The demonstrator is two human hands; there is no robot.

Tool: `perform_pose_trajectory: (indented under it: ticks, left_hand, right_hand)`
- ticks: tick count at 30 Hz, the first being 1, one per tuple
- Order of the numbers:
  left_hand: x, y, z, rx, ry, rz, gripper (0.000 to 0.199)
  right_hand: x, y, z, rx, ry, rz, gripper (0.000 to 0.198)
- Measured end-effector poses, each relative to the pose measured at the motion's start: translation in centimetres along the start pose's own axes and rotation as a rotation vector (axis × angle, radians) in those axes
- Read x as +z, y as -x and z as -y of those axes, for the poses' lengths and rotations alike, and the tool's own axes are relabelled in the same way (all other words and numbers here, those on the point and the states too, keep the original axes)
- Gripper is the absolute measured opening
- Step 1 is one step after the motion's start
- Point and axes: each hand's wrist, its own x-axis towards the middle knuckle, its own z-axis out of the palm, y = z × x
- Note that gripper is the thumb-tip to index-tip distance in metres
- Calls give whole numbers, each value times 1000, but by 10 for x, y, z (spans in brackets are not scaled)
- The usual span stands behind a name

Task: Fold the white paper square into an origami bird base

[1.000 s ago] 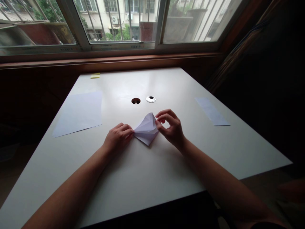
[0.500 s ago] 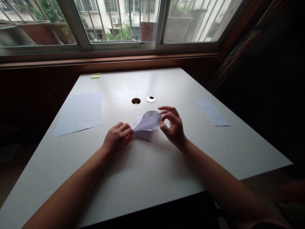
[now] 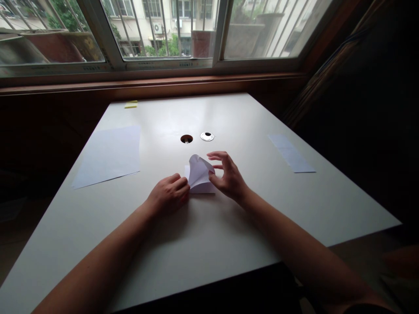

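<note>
A folded piece of white paper (image 3: 199, 172) sits in front of me, its upper flap lifted and curling while a flat layer lies beneath. My left hand (image 3: 172, 189) is closed on the paper's left corner, the fingertips partly hidden. On the opposite side, my right hand (image 3: 229, 176) has its thumb and a finger at the raised flap's right edge in a loose hold. The upper fingers of that hand are stretched out above the flap.
On the white table (image 3: 209, 235) a large paper sheet (image 3: 108, 155) lies left and a narrow paper strip (image 3: 291, 152) right. A round hole (image 3: 186, 139) and its cover (image 3: 207, 136) are beyond my hands. A yellow pad (image 3: 131, 104) is at the far edge, below a window (image 3: 163, 64).
The paper has turned and its flap now stands more upright, bent back leftward. My right hand has moved left and slightly down, its fingers straighter. My left hand has shifted a little right.
</note>
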Motion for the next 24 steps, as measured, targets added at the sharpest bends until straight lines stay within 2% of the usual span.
perform_pose_trajectory:
  ticks: [5, 10, 13, 17, 22, 24]
  left_hand:
    - [1, 0, -1, 8, 20, 5, 11]
    - [2, -1, -2, 24, 39, 8, 12]
    - [2, -1, -2, 42, 42, 14, 15]
    - [2, -1, -3, 64, 41, 10, 15]
    - [0, -4, -6, 84, 47, 10, 16]
    - [-1, -4, -8, 98, 49, 10, 17]
  right_hand:
    - [2, 0, -6, 45, 15, 76, 40]
    - [4, 0, -10, 118, -23, 47, 30]
    - [4, 0, -11, 148, -20, 16, 34]
    - [5, -1, -8, 96, -23, 21, 49]
    - [5, -2, 1, 54, 32, 87, 41]
    - [5, -3, 3, 30, 49, 98, 44]
